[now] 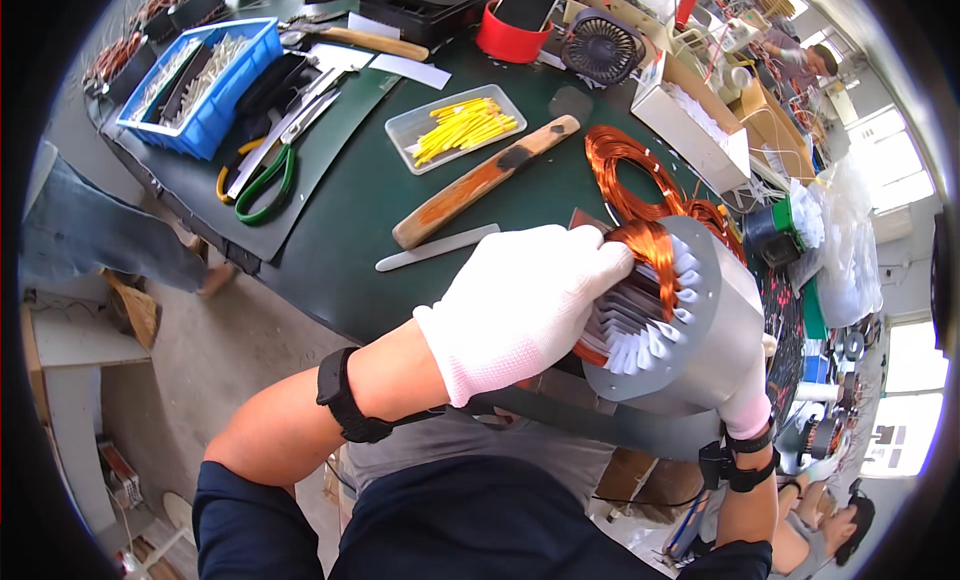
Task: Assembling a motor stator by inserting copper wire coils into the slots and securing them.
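A motor stator (690,310) with a grey metal housing lies tilted at the table's near edge, its open end turned toward my left hand. White insulating slips (650,342) stick out round its slots. My left hand (535,300), in a white knitted glove, is closed on a copper wire bundle (652,252) at the upper rim of that opening. My right hand (745,405), also gloved, is against the housing's right side and holds it; most of its fingers are hidden behind the metal. Loose coils of copper wire (625,170) lie just beyond the stator.
On the green tabletop (340,230) are a flat wooden stick (485,180), a pale strip (437,248), a clear tray (402,140) of yellow sticks, green-handled scissors (268,188) and a blue bin (270,45). A small fan (602,48) and open carton (705,140) stand behind. Another person's leg (110,225) is left.
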